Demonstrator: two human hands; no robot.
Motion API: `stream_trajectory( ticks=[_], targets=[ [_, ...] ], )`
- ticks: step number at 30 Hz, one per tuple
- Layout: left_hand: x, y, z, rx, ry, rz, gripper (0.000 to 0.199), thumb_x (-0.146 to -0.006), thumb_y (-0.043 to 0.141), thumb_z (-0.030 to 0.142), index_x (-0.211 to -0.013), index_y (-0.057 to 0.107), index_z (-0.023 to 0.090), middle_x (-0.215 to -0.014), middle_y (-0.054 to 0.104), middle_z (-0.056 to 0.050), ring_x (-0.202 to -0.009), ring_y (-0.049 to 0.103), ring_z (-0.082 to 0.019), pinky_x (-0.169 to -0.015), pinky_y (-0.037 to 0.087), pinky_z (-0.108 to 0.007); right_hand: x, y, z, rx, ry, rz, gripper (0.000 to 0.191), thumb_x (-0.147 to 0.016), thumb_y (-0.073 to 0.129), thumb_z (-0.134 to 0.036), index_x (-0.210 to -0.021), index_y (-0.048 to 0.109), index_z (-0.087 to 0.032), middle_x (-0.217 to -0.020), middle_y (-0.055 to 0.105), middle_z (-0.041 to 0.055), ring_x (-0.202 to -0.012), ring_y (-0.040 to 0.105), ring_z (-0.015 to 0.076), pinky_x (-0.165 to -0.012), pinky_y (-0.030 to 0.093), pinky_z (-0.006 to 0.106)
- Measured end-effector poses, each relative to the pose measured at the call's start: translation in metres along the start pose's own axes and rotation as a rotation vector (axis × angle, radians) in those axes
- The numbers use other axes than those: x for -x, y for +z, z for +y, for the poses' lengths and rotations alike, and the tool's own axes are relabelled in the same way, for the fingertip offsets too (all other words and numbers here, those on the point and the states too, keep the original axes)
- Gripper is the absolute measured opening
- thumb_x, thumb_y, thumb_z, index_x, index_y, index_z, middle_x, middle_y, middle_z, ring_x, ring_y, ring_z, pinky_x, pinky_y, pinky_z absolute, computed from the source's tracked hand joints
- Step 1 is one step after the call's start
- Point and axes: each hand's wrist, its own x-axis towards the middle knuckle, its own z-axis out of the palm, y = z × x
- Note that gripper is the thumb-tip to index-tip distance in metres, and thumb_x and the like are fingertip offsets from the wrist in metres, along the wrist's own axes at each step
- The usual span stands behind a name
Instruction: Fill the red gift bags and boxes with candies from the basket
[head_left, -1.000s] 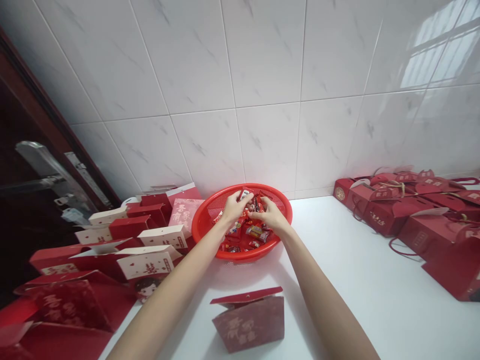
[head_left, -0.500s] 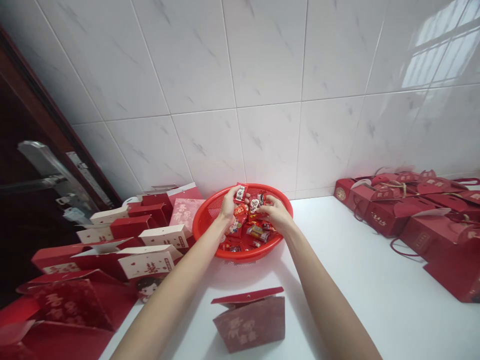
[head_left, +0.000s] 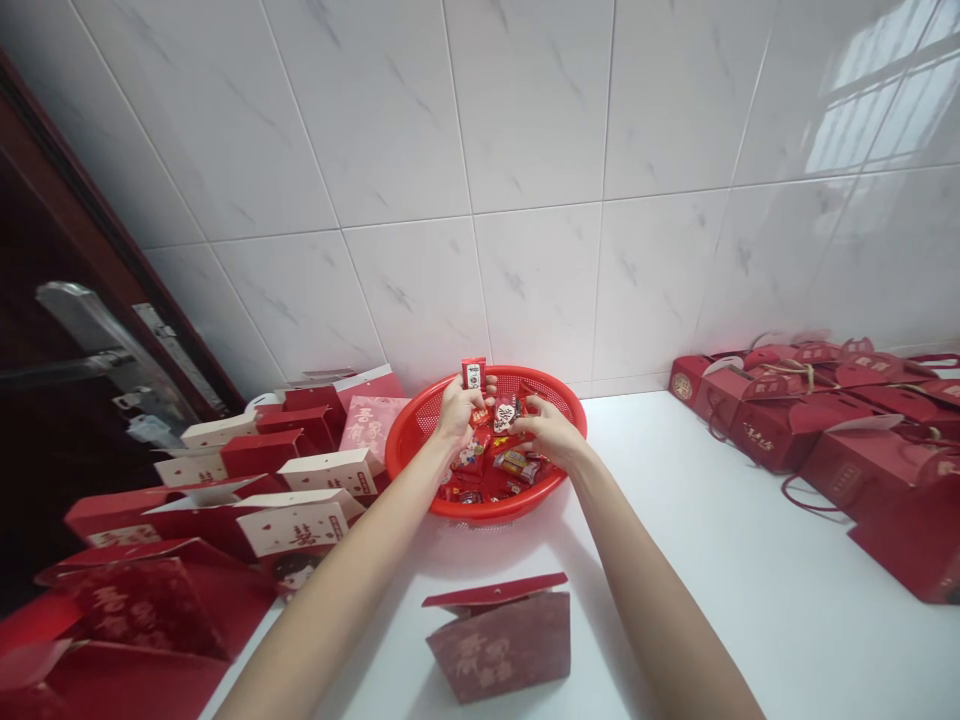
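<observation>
Over a red plastic basket (head_left: 480, 516) of wrapped sweets, my left hand (head_left: 459, 408) is closed round a small red-and-white packet (head_left: 474, 375) that sticks up from its fingers. Beside it, over the basket's right part, my right hand (head_left: 549, 430) has its fingers apart and curved at a red packet with a white patch (head_left: 505, 413); whether it grips that packet I cannot tell. A yellowish wrapped bar (head_left: 517, 465) lies below the hands in the basket. Nearer to me, a dark red gift box (head_left: 502, 650) stands with its top flap raised.
Red and cream gift boxes (head_left: 300, 530) crowd the table's left side. Several red boxes with cord handles (head_left: 780, 425) stand along the right. A tiled wall (head_left: 540, 290) rises behind the basket, and a dark door with a metal handle (head_left: 82, 320) is at the left.
The packet in my left hand has turned more upright and moved slightly up and left. My right hand's fingers have spread a little, and the white-patched packet has shifted slightly left.
</observation>
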Motion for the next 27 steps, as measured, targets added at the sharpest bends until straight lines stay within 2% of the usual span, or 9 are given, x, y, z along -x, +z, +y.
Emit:
stream_trajectory(
  ticks=[2, 5, 10, 16, 19, 22, 27],
  targets=[
    [0.001, 0.002, -0.001, -0.002, 0.036, -0.007, 0.036, -0.044, 0.051, 0.007, -0.077, 0.06, 0.016, -0.081, 0.067, -0.001, -0.063, 0.059, -0.011, -0.058, 0.048, -0.022, 0.003, 0.001, -0.002, 0.007, 0.036, -0.004, 0.045, -0.055, 0.066, -0.005, -0.096, 0.054, -0.02, -0.076, 0.063, -0.0007, -0.072, 0.068, 0.0193, -0.051, 0.055, 0.025],
    [0.004, 0.006, 0.0, 0.019, 0.077, -0.049, 0.04, -0.045, 0.053, 0.007, -0.082, 0.06, 0.018, -0.087, 0.068, -0.002, -0.083, 0.066, -0.017, -0.075, 0.053, -0.029, 0.006, 0.002, -0.005, 0.007, 0.062, -0.059, 0.04, -0.057, 0.066, -0.005, -0.093, 0.055, -0.019, -0.077, 0.065, 0.0006, -0.07, 0.069, 0.0195, -0.053, 0.056, 0.026],
    [0.007, 0.009, -0.001, 0.072, 0.042, -0.187, 0.049, -0.047, 0.055, 0.002, -0.093, 0.061, 0.018, -0.091, 0.07, -0.003, -0.096, 0.067, -0.02, -0.094, 0.051, -0.037, 0.005, -0.002, -0.003, -0.031, 0.061, -0.165, 0.043, -0.058, 0.071, -0.006, -0.096, 0.055, -0.018, -0.077, 0.068, 0.0027, -0.081, 0.071, 0.0228, -0.057, 0.058, 0.027],
    [0.005, 0.006, -0.004, 0.057, 0.006, -0.202, 0.057, -0.047, 0.053, -0.002, -0.099, 0.061, 0.019, -0.094, 0.072, -0.003, -0.1, 0.067, -0.02, -0.09, 0.05, -0.032, 0.006, -0.002, -0.004, -0.062, 0.033, -0.186, 0.045, -0.062, 0.081, -0.016, -0.101, 0.057, -0.016, -0.088, 0.067, 0.0058, -0.088, 0.07, 0.0235, -0.058, 0.061, 0.03],
    [0.007, 0.007, -0.005, 0.017, -0.022, -0.233, 0.054, -0.052, 0.056, 0.0, -0.102, 0.062, 0.019, -0.098, 0.072, -0.004, -0.103, 0.067, -0.022, -0.088, 0.051, -0.032, 0.008, 0.0, -0.005, -0.024, 0.006, -0.166, 0.047, -0.063, 0.085, -0.023, -0.102, 0.059, -0.016, -0.092, 0.066, 0.0064, -0.084, 0.07, 0.0219, -0.054, 0.061, 0.028],
    [0.008, 0.011, -0.007, 0.014, -0.048, -0.243, 0.046, -0.06, 0.063, 0.004, -0.103, 0.064, 0.019, -0.1, 0.072, -0.004, -0.1, 0.067, -0.021, -0.092, 0.05, -0.034, 0.008, 0.001, -0.004, 0.022, 0.005, -0.14, 0.048, -0.059, 0.085, -0.017, -0.1, 0.06, -0.017, -0.085, 0.067, 0.004, -0.075, 0.07, 0.02, -0.05, 0.058, 0.024],
    [0.004, 0.013, -0.011, 0.102, -0.026, -0.207, 0.03, -0.071, 0.067, 0.009, -0.1, 0.066, 0.017, -0.102, 0.071, -0.005, -0.096, 0.069, -0.018, -0.095, 0.05, -0.034, 0.005, 0.0, -0.001, 0.049, 0.019, -0.087, 0.045, -0.058, 0.071, -0.007, -0.099, 0.058, -0.019, -0.068, 0.067, -0.0003, -0.066, 0.068, 0.018, -0.045, 0.05, 0.02]
  ],
)
